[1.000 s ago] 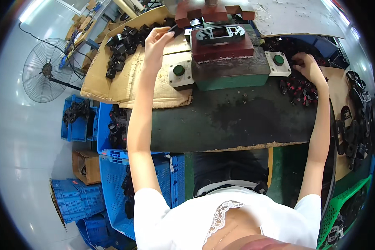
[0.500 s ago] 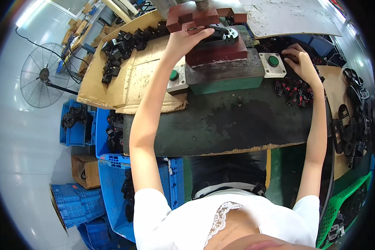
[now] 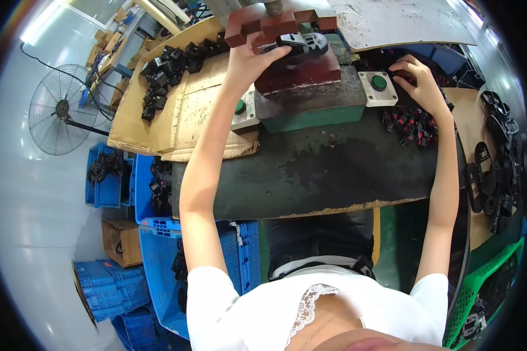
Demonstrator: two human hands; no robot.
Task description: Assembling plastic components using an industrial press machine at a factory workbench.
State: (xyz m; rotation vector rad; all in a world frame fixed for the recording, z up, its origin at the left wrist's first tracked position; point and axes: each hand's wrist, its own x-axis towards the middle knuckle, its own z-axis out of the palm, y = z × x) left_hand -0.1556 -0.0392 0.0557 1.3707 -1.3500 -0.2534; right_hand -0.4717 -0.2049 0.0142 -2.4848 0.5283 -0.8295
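Observation:
My left hand (image 3: 247,67) grips the near left end of a black plastic housing (image 3: 301,45) with a grey end. The housing is over the dark red block (image 3: 310,76) of a press fixture, below the notched red upper block (image 3: 263,24). My fingers partly hide its left end. To the right, my right hand (image 3: 420,86) hovers with curved, parted fingers beside a white button box (image 3: 378,89) with a green button. Small black and red parts (image 3: 413,124) lie in a heap just below that hand; nothing shows between its fingers.
A cardboard tray (image 3: 184,102) with black parts stands left of the press, next to a second green button (image 3: 240,106). Blue crates (image 3: 158,257) stand at the lower left, a fan (image 3: 62,108) beyond. Black housings (image 3: 492,169) lie on cardboard at the right, above a green basket (image 3: 480,281).
The black housing in my left hand has turned and shifted on the red block, showing more of its top. My right hand stays beside the button box. The view has shifted slightly.

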